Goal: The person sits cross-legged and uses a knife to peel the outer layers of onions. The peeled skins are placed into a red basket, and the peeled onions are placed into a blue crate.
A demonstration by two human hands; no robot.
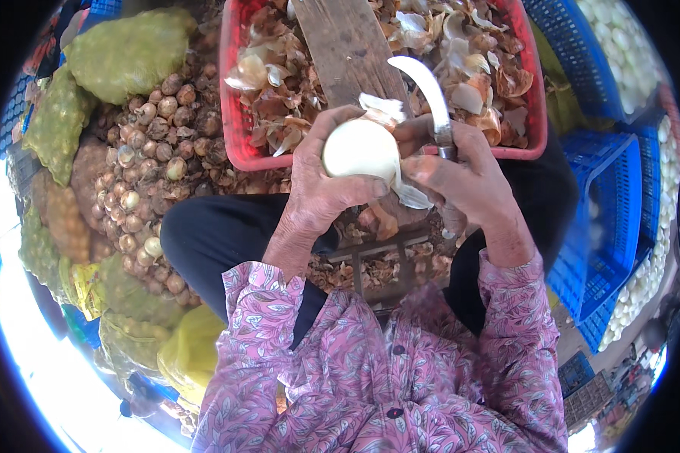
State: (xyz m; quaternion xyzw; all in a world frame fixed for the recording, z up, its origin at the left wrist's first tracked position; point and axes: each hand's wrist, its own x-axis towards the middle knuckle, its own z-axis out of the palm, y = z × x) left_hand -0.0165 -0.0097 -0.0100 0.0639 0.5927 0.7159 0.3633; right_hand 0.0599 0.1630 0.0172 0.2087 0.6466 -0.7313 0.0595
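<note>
My left hand [323, 181] is closed around a mostly peeled white onion [360, 148], its thumb along the near side. Loose skin hangs from the onion's right side, and a pale piece of skin [412, 196] dangles below it. My right hand [470, 175] holds a small knife with a curved blade [430, 90], which points up and away from me; the handle is mostly hidden in the fist. The right thumb and fingertips are at the onion's skin. Under the hands, a worn wooden board [354, 51] lies across a red plastic crate [535, 113] full of onion skins [473, 85].
Unpeeled onions [147, 141] lie heaped at the left beside filled mesh sacks [127, 54]. Blue plastic crates [606, 226] stand at the right, near many peeled onions [640, 306]. Loose skins [374, 266] litter the ground around a metal frame between my legs.
</note>
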